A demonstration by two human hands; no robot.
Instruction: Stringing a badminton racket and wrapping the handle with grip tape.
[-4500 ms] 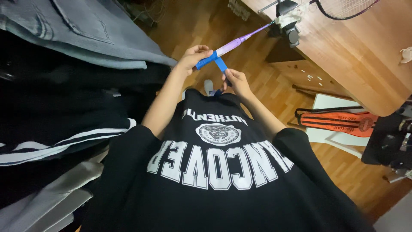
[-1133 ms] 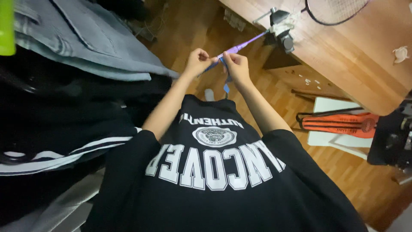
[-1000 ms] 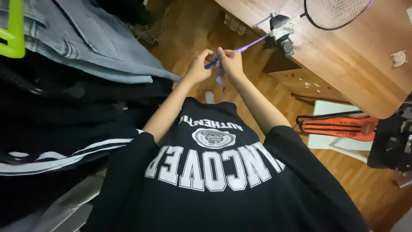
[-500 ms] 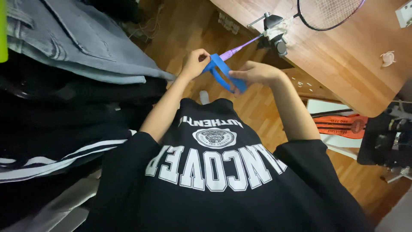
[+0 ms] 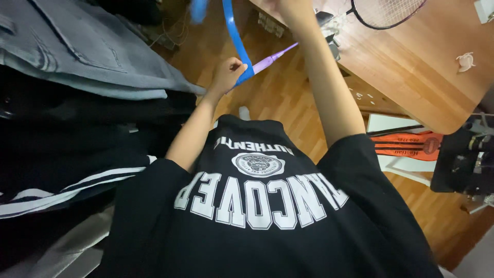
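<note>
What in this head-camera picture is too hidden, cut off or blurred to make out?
- Right hand: cut off by the top edge, so its grip is unseen.
- Blue grip tape: its upper end is a blur at the top edge.
- Racket handle: its butt end is hidden inside the closed left hand.
- Racket head: cropped by the top edge.

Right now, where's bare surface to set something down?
Free: wooden desk between the racket head and the small white object; floor strip left of the desk. Crowded: folded clothes at left, orange bag and black gear at right.
</note>
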